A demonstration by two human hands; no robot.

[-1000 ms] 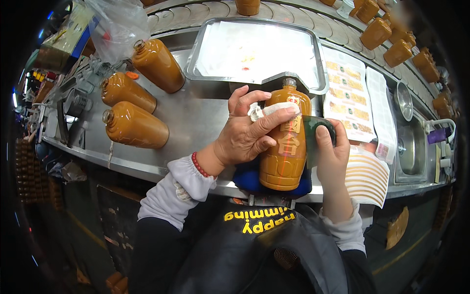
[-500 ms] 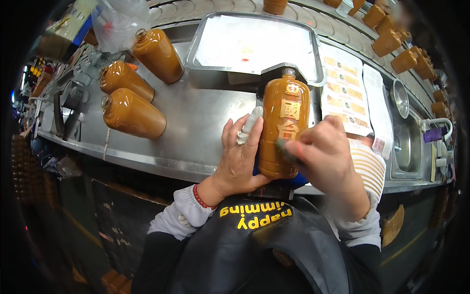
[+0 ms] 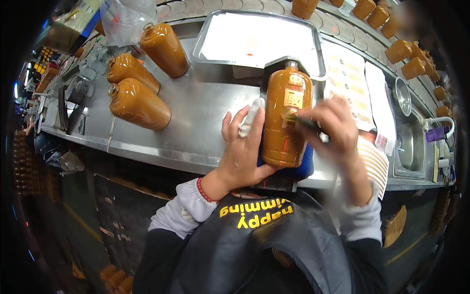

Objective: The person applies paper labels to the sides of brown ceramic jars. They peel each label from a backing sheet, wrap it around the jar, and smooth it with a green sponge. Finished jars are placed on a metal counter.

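Observation:
A glossy brown bottle (image 3: pixel 280 142) with raised gold characters lies neck-away on a blue pad (image 3: pixel 307 165) at the table's near edge. My left hand (image 3: pixel 240 159) holds the bottle's lower left side, thumb at its base and the other fingers stretched upward; one finger wears a white cover (image 3: pixel 252 116). Blurred by motion, my right hand (image 3: pixel 338 127) is closed on a small dark tool (image 3: pixel 309 125), whose tip is at the lower gold character. The tool's exact kind cannot be made out.
Several plain brown bottles (image 3: pixel 140 105) stand on the steel table (image 3: pixel 205 117) at left. Behind is a metal tray (image 3: pixel 197 51) with white sheets. On the right are a sheet of gold decals (image 3: pixel 346 88), a striped cloth (image 3: pixel 370 164) and a sink (image 3: pixel 410 152). A slatted conveyor (image 3: pixel 196 9) carries more bottles.
My right hand and the dark tool have moved up along the bottle, from below the lower character onto it. My left hand stays at the bottle's side. The view has shifted slightly.

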